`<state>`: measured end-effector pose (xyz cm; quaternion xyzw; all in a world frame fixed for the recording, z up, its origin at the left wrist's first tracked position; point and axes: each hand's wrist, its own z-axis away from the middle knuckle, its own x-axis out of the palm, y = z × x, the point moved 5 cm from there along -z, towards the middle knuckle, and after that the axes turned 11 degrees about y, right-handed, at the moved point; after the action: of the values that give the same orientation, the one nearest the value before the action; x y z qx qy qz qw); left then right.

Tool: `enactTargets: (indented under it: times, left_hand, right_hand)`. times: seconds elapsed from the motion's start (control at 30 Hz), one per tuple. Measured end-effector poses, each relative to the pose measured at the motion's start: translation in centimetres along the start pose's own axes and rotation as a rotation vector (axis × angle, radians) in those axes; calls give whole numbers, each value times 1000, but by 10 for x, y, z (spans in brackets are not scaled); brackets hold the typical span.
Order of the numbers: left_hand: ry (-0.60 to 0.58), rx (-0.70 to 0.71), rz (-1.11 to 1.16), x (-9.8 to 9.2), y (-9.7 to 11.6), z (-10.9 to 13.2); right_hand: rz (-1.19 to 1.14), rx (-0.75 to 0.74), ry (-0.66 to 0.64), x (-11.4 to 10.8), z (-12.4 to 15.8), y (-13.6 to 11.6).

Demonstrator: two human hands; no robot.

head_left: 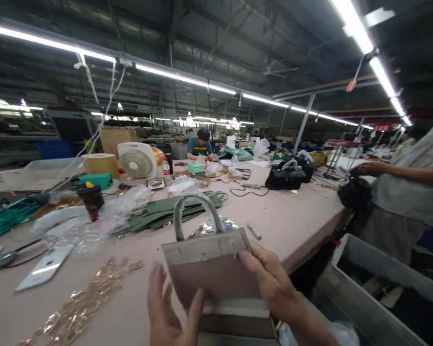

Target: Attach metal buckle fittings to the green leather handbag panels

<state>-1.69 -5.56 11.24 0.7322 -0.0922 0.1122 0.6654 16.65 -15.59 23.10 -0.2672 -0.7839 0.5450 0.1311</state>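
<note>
A grey-brown handbag panel (216, 274) with one looped handle (198, 199) is held up in front of me, tilted, its plain side facing the camera. My right hand (270, 278) grips its upper right edge, the thumb lying on the near face. At the lower left, my left hand (171, 307) has its fingers apart, close to the panel's left edge; whether it touches is unclear. Behind the handle lie a stack of green bag pieces (162, 211) and some silvery wrapped parts (220, 224). To the left, gold metal fittings (82, 307) are heaped on the table.
On the pink table (292, 230) are a phone (45, 269), a dark cup (91, 198), a fan (137, 161), plastic wrap (90, 235) and black handbags (283, 178). A grey bin (386, 283) stands right of the table edge. One person (411, 192) stands at right; another (200, 145) sits across.
</note>
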Motion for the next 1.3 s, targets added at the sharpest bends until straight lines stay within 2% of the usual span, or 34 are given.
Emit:
enactTargets:
  times: [0.07,0.13,0.23,0.33,0.4,0.5,0.7,0.9,1.0,1.17,1.3]
  left_hand:
    - [83,-55,-34,-12,-5,-7]
    - [35,-184,10,-19,-10,-8]
    - [-89,-382,103,-21,-16,-6]
    - [-68,-439,105,-29,-23,-16]
    - [-4,-451,112,-36,-34,-27]
    - [35,-434,101,-46,-57,-44]
    - [27,-176,-135,-66,-91,-66]
    - [92,-25,-548,-81,-103,-74]
    - [143,-43,-633,-80,-101,-71]
    - [184,-305,-425,-70,-92,-62]
    - [190,-597,-200,-56,-96,-44]
  right_hand:
    - [-113,157,-35,-5,-17,18]
    - [-199,331,-63,-1,-31,47]
    - [-233,512,-149,20,-43,99]
    - [-265,601,-242,48,-42,149]
    - [-307,616,-256,64,-37,178]
    - [-313,550,-218,79,-29,210]
    - [-126,324,-103,87,-19,249]
    - [67,224,12,86,-17,263]
    - [102,248,-1,86,-22,260]
    - [170,319,-89,79,-43,239]
    - [353,247,-151,63,-61,204]
